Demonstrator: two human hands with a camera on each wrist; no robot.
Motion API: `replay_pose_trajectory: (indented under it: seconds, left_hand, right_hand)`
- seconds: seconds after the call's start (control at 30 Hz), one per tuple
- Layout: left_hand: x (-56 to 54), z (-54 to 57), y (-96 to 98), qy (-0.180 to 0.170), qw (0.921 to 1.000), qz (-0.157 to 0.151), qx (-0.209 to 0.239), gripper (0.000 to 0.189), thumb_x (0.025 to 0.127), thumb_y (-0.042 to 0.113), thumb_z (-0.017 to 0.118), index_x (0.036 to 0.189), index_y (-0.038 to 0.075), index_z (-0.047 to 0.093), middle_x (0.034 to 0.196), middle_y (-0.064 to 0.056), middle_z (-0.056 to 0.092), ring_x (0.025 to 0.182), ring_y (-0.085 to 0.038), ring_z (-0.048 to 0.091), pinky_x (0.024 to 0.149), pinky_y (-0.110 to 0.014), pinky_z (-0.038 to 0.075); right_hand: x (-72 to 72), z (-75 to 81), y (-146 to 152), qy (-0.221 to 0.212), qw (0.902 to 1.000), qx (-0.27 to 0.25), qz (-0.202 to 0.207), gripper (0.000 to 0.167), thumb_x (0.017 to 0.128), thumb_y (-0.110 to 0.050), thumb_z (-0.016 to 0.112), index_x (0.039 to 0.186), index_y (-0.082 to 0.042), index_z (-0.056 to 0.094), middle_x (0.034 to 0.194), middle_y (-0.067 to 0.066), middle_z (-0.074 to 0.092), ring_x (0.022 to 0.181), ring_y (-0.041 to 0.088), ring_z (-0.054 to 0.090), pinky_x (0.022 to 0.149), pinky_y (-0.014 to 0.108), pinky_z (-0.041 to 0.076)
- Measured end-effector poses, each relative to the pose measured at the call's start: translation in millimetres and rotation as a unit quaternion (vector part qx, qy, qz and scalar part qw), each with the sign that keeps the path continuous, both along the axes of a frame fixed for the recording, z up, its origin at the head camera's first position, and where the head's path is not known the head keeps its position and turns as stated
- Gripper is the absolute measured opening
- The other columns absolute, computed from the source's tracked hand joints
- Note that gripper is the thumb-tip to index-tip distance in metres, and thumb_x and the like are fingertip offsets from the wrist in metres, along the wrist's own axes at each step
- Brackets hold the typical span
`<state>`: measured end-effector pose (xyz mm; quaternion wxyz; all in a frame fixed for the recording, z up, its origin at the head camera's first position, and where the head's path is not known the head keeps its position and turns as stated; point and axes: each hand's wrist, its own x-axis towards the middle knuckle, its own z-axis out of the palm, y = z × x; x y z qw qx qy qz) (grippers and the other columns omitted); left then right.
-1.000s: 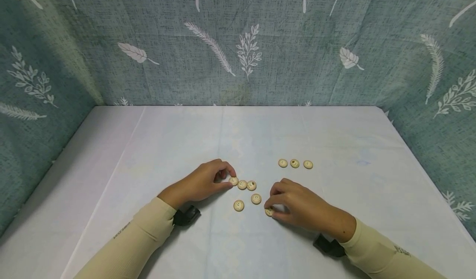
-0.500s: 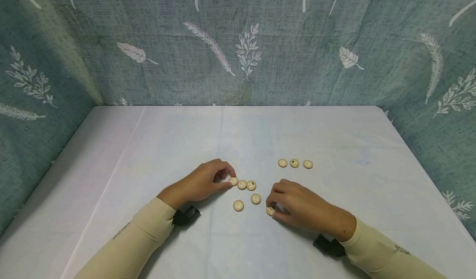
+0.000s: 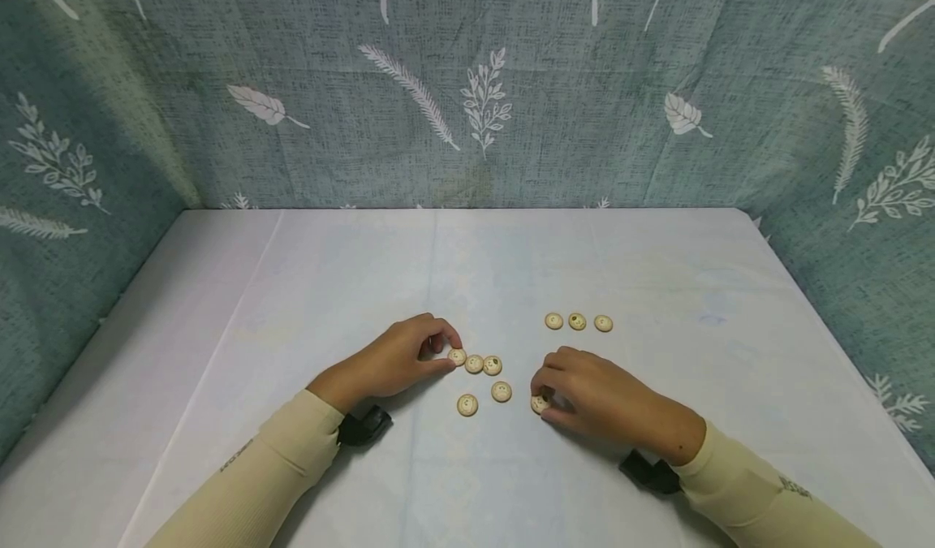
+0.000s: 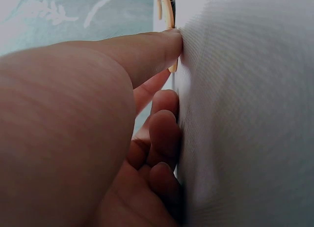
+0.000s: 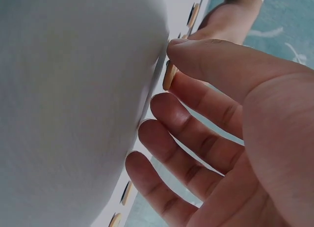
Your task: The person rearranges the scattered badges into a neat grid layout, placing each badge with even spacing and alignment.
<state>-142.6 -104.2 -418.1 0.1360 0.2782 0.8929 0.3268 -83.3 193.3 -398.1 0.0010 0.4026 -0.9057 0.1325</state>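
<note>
My left hand (image 3: 400, 359) holds the leftmost wooden button (image 3: 457, 357) of a close row of three between thumb and forefinger. Beside it in that row lie a middle button (image 3: 474, 364) and one with a dark spot (image 3: 493, 365). In the left wrist view the thumb covers much of the held button (image 4: 172, 68). With thumb and forefinger, my right hand (image 3: 602, 394) pinches another round wooden button (image 3: 540, 404), seen tilted on edge in the right wrist view (image 5: 169, 77). Its other fingers are spread loosely.
Two loose buttons lie between the hands, one nearer (image 3: 467, 405) and one by the row (image 3: 501, 391). Farther back, a spaced row holds a left button (image 3: 553, 321), a dark-spotted one (image 3: 577, 321) and a right one (image 3: 603, 323). A white cloth (image 3: 329, 272) covers the table.
My right hand has shifted a little to the right and away from me, bringing its button along. The left hand and the other buttons keep their places.
</note>
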Motion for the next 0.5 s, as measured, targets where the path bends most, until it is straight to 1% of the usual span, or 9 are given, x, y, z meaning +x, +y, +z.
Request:
replay_pose_trajectory:
  seconds: [0.2,0.5]
  left_hand:
    - [0.0,-0.5,0.1,-0.002,1.0,0.002,-0.001,0.019,0.09,0.021,0.076,0.107,0.02,0.066,0.089,0.003,0.053,0.081,-0.011,0.048,0.073,-0.024,0.043]
    - [0.6,-1.1,0.6,-0.003,1.0,0.003,-0.001,0.019,0.09,0.02,0.076,0.106,0.02,0.066,0.089,0.003,0.053,0.081,-0.011,0.048,0.073,-0.024,0.043]
  right_hand:
    - [-3.6,-1.1,3.4,0.006,0.9999,-0.007,-0.005,0.016,0.081,-0.018,0.082,0.091,-0.018,0.069,0.085,-0.009,0.059,0.081,0.005,0.052,0.073,0.024,0.049]
    - [-6.0,0.1,7.7,-0.004,0.9996,0.005,-0.028,0.017,0.081,-0.02,0.083,0.09,-0.019,0.068,0.084,-0.01,0.059,0.079,0.003,0.05,0.069,0.023,0.048]
